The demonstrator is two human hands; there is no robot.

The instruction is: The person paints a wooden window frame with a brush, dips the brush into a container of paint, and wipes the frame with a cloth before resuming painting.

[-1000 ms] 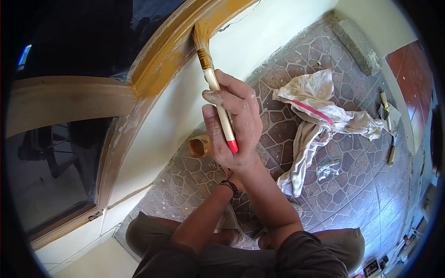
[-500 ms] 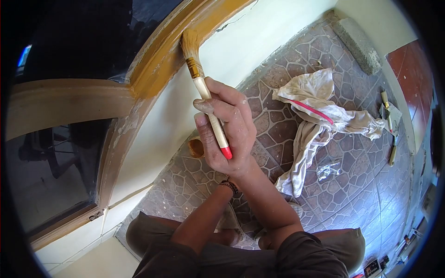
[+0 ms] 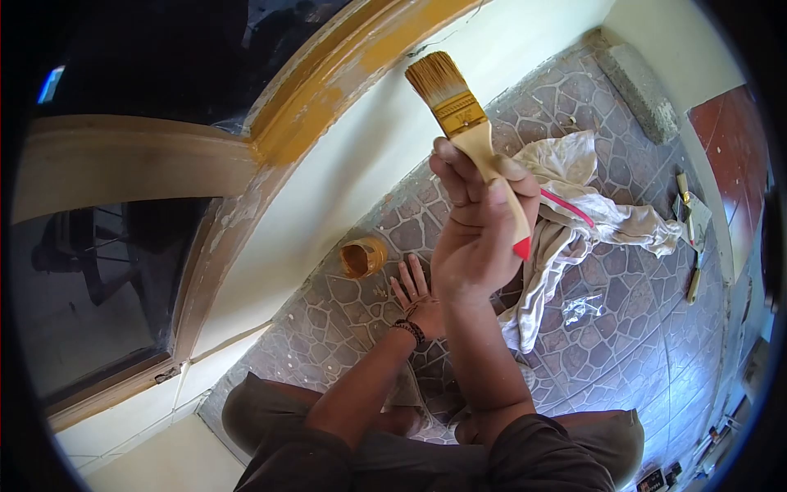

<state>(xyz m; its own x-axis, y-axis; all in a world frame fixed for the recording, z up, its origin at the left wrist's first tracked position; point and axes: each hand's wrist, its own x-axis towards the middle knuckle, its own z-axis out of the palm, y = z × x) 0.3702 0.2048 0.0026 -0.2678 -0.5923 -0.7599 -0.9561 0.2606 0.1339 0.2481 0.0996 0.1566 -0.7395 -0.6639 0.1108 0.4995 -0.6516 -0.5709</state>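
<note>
My right hand is closed round the pale wooden handle of a paintbrush, its brown-tipped bristles pointing up and left, apart from the frame. The brush handle ends in a red tip. Lower down, my left hand lies with fingers spread on the stone-patterned floor, a dark beaded bracelet at its wrist. Just left of its fingertips stands an open paint container, ochre inside and on the rim. Ochre paint covers part of the wooden frame at upper left.
A whitish cloth with a pink strip lies on the floor at right, near crumpled clear plastic. Scrapers lie further right. A concrete block rests by the wall. Dark glass panes fill the frame.
My right hand and the brush have moved right, away from the painted frame, and the brush has turned to show its broad side. My left hand and the paint container are now more exposed.
</note>
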